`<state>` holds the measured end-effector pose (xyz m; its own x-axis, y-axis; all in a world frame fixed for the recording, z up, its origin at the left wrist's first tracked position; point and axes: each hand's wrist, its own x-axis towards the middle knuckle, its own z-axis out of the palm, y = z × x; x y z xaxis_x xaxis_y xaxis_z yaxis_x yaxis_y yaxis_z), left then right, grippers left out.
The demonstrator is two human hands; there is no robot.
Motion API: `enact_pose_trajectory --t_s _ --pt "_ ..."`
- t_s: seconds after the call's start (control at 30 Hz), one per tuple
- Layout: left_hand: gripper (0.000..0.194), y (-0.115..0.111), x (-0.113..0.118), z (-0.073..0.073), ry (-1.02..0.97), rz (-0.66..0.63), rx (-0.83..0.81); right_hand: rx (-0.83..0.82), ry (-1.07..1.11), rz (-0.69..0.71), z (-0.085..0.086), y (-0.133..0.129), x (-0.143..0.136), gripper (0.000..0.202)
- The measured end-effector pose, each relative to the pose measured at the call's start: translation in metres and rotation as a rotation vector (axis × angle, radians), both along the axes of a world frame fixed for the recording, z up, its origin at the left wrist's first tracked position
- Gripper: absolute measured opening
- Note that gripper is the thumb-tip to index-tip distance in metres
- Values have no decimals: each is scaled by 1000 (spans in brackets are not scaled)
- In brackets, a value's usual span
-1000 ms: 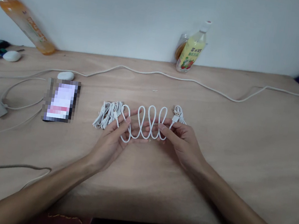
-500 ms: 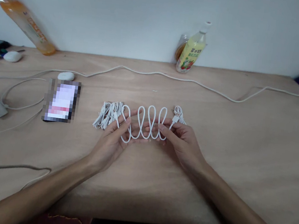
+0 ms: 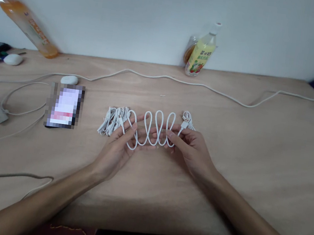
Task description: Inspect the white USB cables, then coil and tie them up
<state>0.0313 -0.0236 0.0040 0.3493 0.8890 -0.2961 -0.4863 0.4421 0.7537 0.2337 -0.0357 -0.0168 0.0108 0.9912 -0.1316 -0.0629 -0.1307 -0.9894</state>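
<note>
A white USB charging cable [image 3: 158, 127] is spread in several loose loops between my two hands, above the table. My left hand [image 3: 121, 138] pinches its left loop under the thumb, with one small plug standing out near the index finger. On the other side, my right hand [image 3: 190, 143] grips the right loop between thumb and fingers; the larger plug sticks up beside the index finger. Behind my left hand lies a pile of bundled white cables [image 3: 111, 121]. Just beyond my right hand is another coiled white cable [image 3: 188, 118], partly hidden by the fingers.
A phone [image 3: 65, 105] lies at left beside a white case [image 3: 69, 79]. A long white cord [image 3: 165, 77] crosses the table's back. An orange drink bottle [image 3: 27, 25] and a yellow-green bottle [image 3: 201, 56] stand by the wall. More cords run along the left.
</note>
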Motion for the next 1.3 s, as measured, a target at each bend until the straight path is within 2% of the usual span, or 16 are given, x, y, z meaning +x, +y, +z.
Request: enact_pose_trajectory --t_s 0.3,0.53,1.3 --pt "50 0 0 2 0 9 -14 -9 -11 17 4 0 -1 35" --pt "51 0 0 0 6 6 -18 -20 -63 -3 0 0 1 36" --pt "51 -1 -1 2 9 -6 -19 -66 -8 43 0 -1 1 32"
